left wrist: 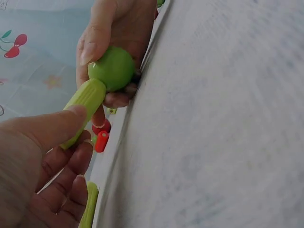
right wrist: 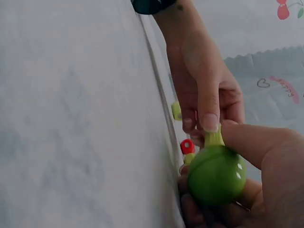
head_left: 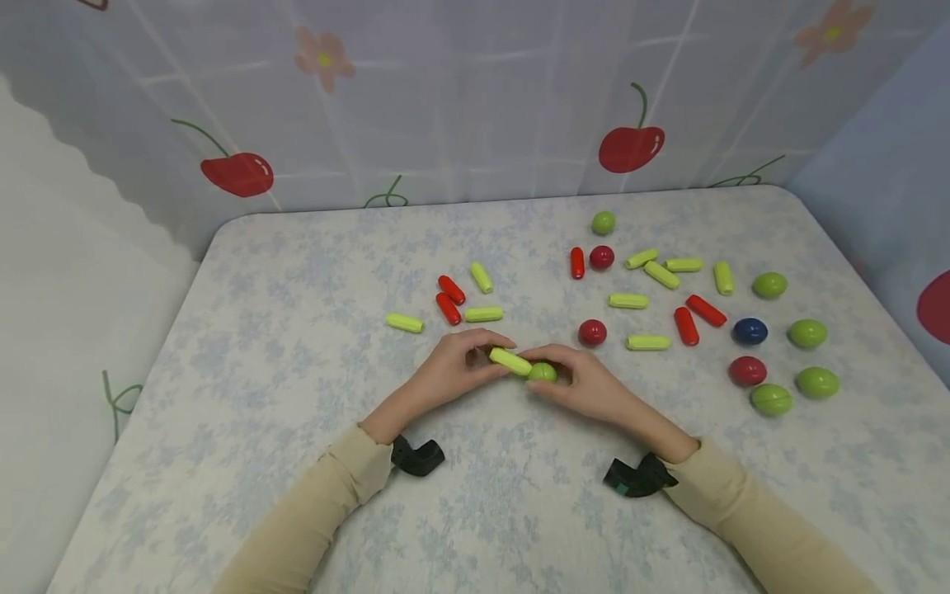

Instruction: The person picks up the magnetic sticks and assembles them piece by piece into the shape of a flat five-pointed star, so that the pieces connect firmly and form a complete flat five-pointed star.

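Over the middle of the table, my left hand (head_left: 454,365) pinches a ridged yellow-green plastic handle (head_left: 510,361) between thumb and fingers. My right hand (head_left: 590,386) holds a glossy green egg-shaped ball (head_left: 543,373), its thumb and fingers around it. One end of the handle meets the ball, as the left wrist view shows with the handle (left wrist: 88,102) against the ball (left wrist: 113,69). Whether the two are joined cannot be seen. In the right wrist view the ball (right wrist: 216,175) shows a seam, and fingers hide most of the handle.
Left of centre lie loose yellow-green handles (head_left: 405,322) and red handles (head_left: 449,308). Several more handles (head_left: 649,342) lie to the right, among red balls (head_left: 592,332), a dark blue ball (head_left: 750,332) and green balls (head_left: 807,333). A printed curtain (head_left: 460,99) hangs behind the table.
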